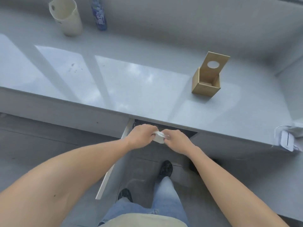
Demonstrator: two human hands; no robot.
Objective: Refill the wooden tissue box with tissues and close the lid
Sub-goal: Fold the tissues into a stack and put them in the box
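The wooden tissue box (pixel 206 82) stands on the grey countertop at the right, its inside bare. Its lid (pixel 215 65), with a round hole, is swung up and leans back. Below the counter's front edge, over an open cabinet, both hands grip one white tissue pack (pixel 158 138) in clear wrap. My left hand (pixel 141 135) holds its left end. My right hand (pixel 176 140) pinches its right end. The pack is largely hidden by the fingers.
A glossy grey countertop (pixel 114 82) spans the view. A cream cylinder container (pixel 67 17) and a blue bottle (pixel 99 13) stand at the back left. A white cabinet door (pixel 114 163) hangs open below. A white device (pixel 286 140) sits at the right edge.
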